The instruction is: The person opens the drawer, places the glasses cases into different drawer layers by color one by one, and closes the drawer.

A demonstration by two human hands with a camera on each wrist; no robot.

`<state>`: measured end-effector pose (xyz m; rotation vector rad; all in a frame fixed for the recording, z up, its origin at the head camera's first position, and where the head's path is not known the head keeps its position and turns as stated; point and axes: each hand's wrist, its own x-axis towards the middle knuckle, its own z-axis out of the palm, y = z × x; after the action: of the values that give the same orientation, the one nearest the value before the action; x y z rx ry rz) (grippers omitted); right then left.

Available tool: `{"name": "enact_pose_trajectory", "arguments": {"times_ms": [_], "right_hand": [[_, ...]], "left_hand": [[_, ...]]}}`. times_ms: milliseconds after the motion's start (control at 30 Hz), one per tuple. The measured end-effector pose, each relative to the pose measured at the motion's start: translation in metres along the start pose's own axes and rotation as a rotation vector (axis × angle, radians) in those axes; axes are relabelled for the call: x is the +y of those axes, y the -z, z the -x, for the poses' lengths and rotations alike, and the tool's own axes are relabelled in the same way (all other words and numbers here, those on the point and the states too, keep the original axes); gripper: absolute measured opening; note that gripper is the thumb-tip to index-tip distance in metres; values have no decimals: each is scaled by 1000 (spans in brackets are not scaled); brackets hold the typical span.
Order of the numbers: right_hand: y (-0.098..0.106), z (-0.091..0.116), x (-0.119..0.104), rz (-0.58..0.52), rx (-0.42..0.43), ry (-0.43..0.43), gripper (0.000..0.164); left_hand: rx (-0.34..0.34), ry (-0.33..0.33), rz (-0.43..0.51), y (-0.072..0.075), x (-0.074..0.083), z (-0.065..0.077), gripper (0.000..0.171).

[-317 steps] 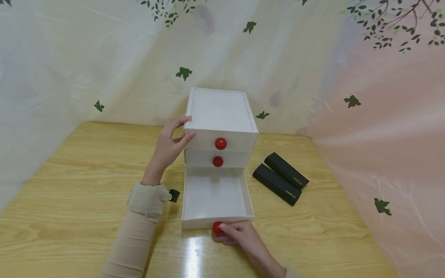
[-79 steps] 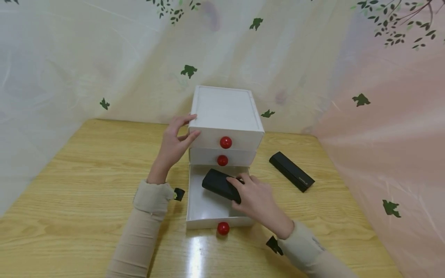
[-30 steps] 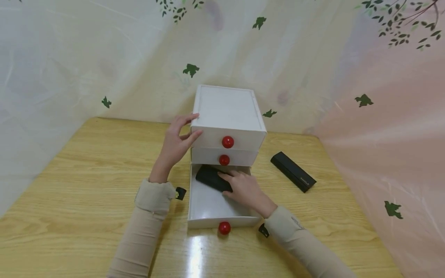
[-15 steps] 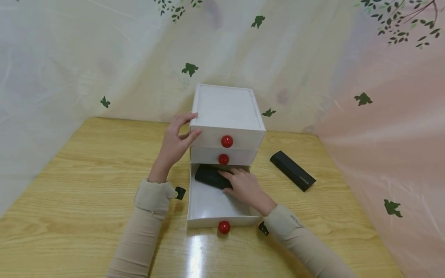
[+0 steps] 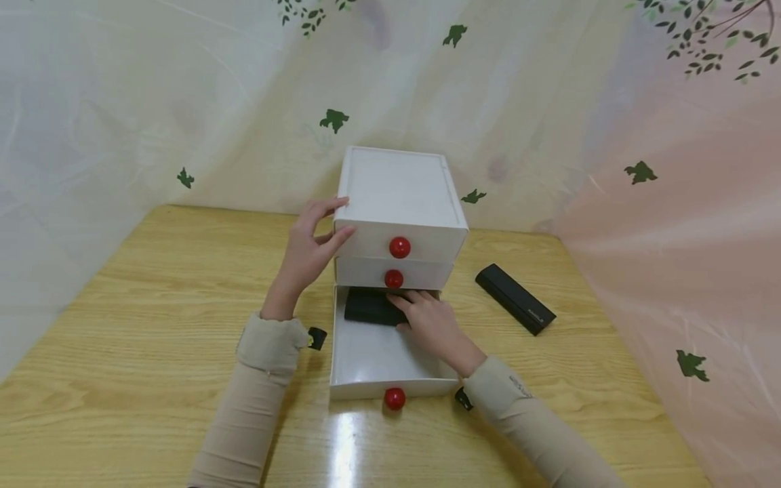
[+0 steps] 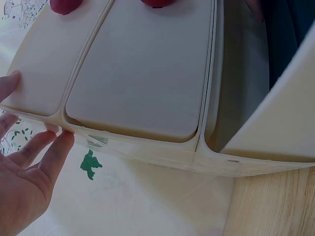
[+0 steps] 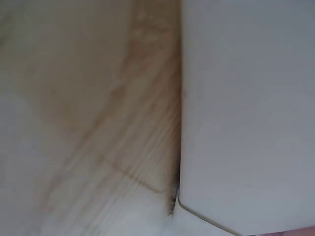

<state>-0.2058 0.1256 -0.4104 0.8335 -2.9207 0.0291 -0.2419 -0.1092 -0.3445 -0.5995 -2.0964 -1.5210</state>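
A white drawer cabinet (image 5: 396,186) with red knobs stands on the table, its bottom drawer (image 5: 378,359) pulled out. My left hand (image 5: 305,254) holds the cabinet's upper left corner. In the left wrist view its thumb lies on the front and its fingertips touch the side wall. My right hand (image 5: 430,325) reaches into the drawer and grips the right end of a black glasses case (image 5: 369,307), which lies crosswise near the back. The hand hides that end. A second black glasses case (image 5: 515,298) lies on the table, right of the cabinet.
The wooden table (image 5: 152,352) reaches back to a leaf-patterned curtain (image 5: 244,115) close behind the cabinet. The upper two drawers are closed. In the right wrist view only a blurred white cabinet wall (image 7: 246,113) and a dim background show.
Over the last second the case in the drawer has turned from slanting to nearly crosswise and shifted slightly back. Earlier, my right hand pulled the drawer's knob, then brought this case from the table.
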Motion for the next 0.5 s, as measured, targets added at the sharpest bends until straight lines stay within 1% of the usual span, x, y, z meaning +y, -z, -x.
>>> {"name": "enact_pose_trajectory", "arguments": {"times_ms": [300, 500], "right_hand": [[8, 10, 1, -36, 16, 5, 51], [16, 22, 3, -32, 40, 20, 53]], "left_hand": [[-4, 4, -6, 0, -1, 0, 44], [-7, 13, -6, 0, 0, 0, 44]]}}
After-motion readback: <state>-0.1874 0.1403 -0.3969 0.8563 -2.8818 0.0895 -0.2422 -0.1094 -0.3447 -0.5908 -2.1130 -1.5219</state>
